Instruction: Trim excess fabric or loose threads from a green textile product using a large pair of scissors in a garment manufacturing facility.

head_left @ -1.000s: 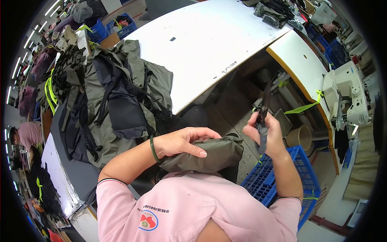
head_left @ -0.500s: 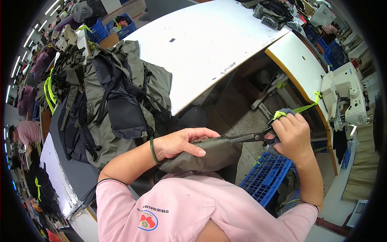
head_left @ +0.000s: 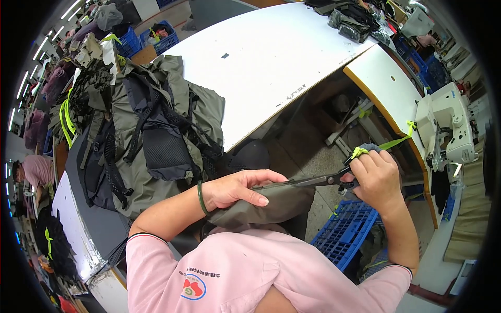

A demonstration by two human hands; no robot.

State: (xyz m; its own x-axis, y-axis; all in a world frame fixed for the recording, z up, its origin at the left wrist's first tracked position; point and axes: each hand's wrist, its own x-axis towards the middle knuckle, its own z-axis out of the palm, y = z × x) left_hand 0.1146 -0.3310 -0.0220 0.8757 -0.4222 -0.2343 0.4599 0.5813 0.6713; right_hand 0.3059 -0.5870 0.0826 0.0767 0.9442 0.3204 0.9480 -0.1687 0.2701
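My left hand [head_left: 237, 189] pinches the upper edge of an olive-grey fabric piece [head_left: 261, 211] between thumb and fingers, close in front of my body. In my right hand [head_left: 377, 180] is a pair of dark scissors [head_left: 326, 180], gripped by its handles, which look wrapped in cloth. A bright yellow-green ribbon [head_left: 395, 141] is tied at the handles and stretches to the sewing machine side. The scissor blades lie along the fabric's edge, their tips close to my left fingers. Whether the blades are parted is hard to make out.
Olive and black backpack pieces [head_left: 162, 141] are heaped on the left of the white table [head_left: 261, 57]. A sewing machine [head_left: 449, 122] stands at the right, with a blue plastic crate [head_left: 347, 229] below. Another person [head_left: 36, 175] works at far left.
The scissors have shifted slightly left along the fabric edge, bringing the blades nearer my left fingers. My right hand has moved a little left with them.
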